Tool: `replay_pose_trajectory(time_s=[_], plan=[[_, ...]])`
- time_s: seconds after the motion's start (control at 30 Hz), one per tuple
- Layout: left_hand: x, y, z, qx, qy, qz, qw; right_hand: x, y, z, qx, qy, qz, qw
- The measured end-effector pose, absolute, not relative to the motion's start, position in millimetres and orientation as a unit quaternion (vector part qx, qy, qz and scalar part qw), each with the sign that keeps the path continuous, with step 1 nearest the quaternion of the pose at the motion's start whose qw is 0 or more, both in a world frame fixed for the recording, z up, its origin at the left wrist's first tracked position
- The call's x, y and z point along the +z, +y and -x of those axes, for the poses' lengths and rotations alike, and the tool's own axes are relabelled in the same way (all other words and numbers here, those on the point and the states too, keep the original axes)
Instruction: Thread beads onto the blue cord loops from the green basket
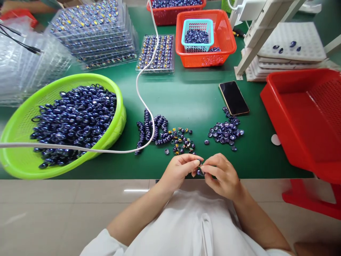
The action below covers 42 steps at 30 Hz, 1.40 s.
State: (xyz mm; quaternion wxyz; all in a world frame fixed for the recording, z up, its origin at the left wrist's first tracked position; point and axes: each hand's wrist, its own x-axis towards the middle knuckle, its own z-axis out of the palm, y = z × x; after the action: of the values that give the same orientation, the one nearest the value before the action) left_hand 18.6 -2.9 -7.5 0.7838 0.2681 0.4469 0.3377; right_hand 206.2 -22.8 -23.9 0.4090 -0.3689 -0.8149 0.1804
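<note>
My left hand [179, 170] pinches a small dark shiny piece [199, 172] at the table's front edge. Fingertips of my right hand [222, 175] meet it from the other side, pressed together; whether they grip the same piece is too small to tell. Just beyond my hands lies a loose group of dark and gold pieces [183, 140]. Rows of stacked dark rings [147, 125] are to its left. On the right is a pile of dark flat stones [226, 133].
A green basket [121, 117] heaped with dark rings stands left, crossed by a white cable [138, 89]. Behind are filled clear trays [156, 53] and an orange basket [179, 57]. A phone [234, 97] and a red bin [285, 135] are at right.
</note>
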Motion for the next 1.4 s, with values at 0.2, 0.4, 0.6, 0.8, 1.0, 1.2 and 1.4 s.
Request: replay_pose_trajectory(time_s=[0.2, 0.4, 0.6, 0.8, 1.0, 1.2, 1.4], plan=[[-1.4, -4.9, -20.0, 0.346, 0.477, -0.335, 0.735, -24.3, -24.7, -199.8, 0.155, -0.777, 0.452, 0.410], [-2.1, -5.1, -20.3, 0.361, 0.494, -0.335, 0.717, -17.5, -26.6, -199.9, 0.185, -0.750, 0.450, 0.447], [0.2, -9.2, -21.3, 0.373, 0.498, -0.363, 0.694, -17.8, -27.4, -197.8, 0.202, -0.732, 0.460, 0.461], [3.1, -11.3, -20.9, 0.404, 0.507, -0.398, 0.649, -15.5, -26.3, -196.1, 0.201, -0.736, 0.453, 0.461], [0.4, -13.1, -21.2, 0.423, 0.501, -0.422, 0.626, -15.0, -26.4, -193.2, 0.190, -0.731, 0.467, 0.459], [-5.1, -15.4, -21.2, 0.452, 0.479, -0.488, 0.573, -14.2, -27.2, -189.6, 0.188, -0.724, 0.476, 0.463], [-4.2, -15.4, -18.6, 0.446, 0.478, -0.535, 0.536, -12.5, -27.4, -189.3, 0.189, -0.724, 0.483, 0.454]])
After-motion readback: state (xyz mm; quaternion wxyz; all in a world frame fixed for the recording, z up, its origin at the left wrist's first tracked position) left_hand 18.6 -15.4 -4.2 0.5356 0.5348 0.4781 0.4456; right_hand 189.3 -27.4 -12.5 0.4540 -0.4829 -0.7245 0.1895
